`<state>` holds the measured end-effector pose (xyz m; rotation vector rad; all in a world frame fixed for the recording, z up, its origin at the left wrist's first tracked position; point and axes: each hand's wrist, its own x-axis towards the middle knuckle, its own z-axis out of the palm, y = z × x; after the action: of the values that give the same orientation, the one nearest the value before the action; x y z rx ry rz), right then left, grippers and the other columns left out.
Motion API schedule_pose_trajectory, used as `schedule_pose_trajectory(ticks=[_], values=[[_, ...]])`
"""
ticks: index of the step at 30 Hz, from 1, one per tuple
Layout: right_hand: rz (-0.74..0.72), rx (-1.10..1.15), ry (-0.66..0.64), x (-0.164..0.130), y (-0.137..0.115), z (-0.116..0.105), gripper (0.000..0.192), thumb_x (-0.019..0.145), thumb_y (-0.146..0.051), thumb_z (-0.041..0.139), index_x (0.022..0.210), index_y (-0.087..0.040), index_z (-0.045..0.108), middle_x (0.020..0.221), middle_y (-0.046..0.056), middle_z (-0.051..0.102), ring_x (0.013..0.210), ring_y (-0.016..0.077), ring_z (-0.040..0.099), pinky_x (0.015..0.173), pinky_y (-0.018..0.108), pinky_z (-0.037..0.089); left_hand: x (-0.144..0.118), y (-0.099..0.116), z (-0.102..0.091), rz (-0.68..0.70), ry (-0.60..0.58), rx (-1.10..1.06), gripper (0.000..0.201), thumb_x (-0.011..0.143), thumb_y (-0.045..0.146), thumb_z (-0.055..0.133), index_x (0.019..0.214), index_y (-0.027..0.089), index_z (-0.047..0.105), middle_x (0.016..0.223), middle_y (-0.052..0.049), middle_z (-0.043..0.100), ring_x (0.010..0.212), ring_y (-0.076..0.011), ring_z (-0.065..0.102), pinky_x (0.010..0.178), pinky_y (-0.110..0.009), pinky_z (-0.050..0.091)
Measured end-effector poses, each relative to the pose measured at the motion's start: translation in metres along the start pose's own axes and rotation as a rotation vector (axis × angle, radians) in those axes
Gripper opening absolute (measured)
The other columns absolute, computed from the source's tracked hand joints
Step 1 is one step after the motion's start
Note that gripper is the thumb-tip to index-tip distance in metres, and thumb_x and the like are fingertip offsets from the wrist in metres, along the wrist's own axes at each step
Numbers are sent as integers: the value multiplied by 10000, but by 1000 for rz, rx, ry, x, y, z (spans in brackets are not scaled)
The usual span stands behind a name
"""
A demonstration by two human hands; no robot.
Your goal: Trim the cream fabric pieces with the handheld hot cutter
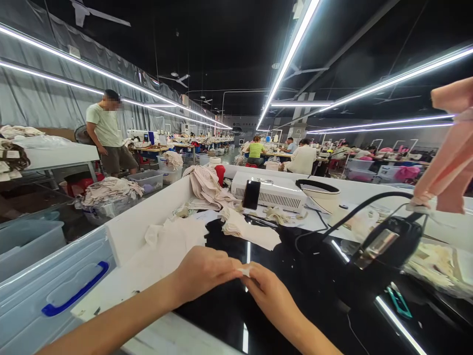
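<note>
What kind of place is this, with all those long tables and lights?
Most likely a garment factory floor. Rows of worktables with seated workers run far back, cut fabric pieces lie heaped about, and the left hand and right hand pinch a small white scrap.

Both forearms are bare to the frame's edge, with no sleeves, gloves or jewellery showing.
</note>
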<state>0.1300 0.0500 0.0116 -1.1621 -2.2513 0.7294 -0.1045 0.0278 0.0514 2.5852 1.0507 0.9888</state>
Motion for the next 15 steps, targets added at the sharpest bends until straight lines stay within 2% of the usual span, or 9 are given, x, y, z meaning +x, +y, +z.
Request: schedule_pose_trajectory(ticks=[2, 3, 5, 7, 9, 11, 15], values=[[-18, -143, 43, 3, 11, -5, 394, 1034, -144, 442, 1186, -262, 786, 1115, 75, 782, 1035, 266, 722, 899, 359, 538, -10, 2, 17, 290, -35, 285, 688, 1207, 697, 243, 1043, 249, 739, 710, 18, 635, 599, -171, 527, 556, -347, 229], [-30, -215, 58, 5, 16, -6, 460, 1009, -95, 445, 1258, -265, 793, 1158, 86, 800, 1070, 278, 735, 906, 366, 552, -15, 4, 26, 381, -22, 403, 659, 1205, 692, 285, 1005, 235, 715, 680, 25, 623, 549, -173, 499, 528, -362, 214], [-65, -353, 76, 6, 22, -7, 524, 978, -32, 462, 1297, -260, 809, 1175, 95, 822, 1073, 283, 749, 891, 362, 570, -24, 8, 43, 452, -27, 529, 524, 1176, 673, 481, 991, 228, 684, 679, 39, 623, 527, -176, 503, 504, -356, 252], [-113, -473, 87, 7, 27, -6, 534, 969, 5, 491, 1286, -270, 822, 1152, 80, 837, 1025, 260, 762, 867, 335, 581, -29, 13, 54, 415, -62, 557, 407, 1110, 626, 678, 1088, 219, 686, 795, 26, 691, 676, -199, 635, 583, -338, 406], [-154, -578, 107, 8, 31, -5, 504, 976, 15, 534, 1253, -285, 830, 1116, 62, 847, 985, 245, 774, 840, 316, 591, -29, 16, 59, 336, -90, 532, 406, 1064, 588, 775, 1198, 216, 684, 976, -5, 758, 894, -229, 721, 762, -351, 522], [-174, -676, 146, 10, 38, -5, 466, 980, 14, 569, 1236, -277, 827, 1117, 72, 851, 990, 261, 789, 815, 328, 606, -29, 17, 62, 266, -128, 486, 415, 1054, 569, 801, 1250, 222, 685, 1119, -26, 780, 1021, -236, 737, 906, -363, 547], [-160, -836, 283, 12, 55, -12, 534, 938, 77, 532, 1333, -186, 778, 1305, 201, 822, 1050, 344, 806, 815, 427, 641, -31, 14, 66, 200, -211, 413, 399, 1048, 546, 817, 1249, 222, 701, 1211, -39, 782, 1078, -238, 740, 999, -354, 556]])
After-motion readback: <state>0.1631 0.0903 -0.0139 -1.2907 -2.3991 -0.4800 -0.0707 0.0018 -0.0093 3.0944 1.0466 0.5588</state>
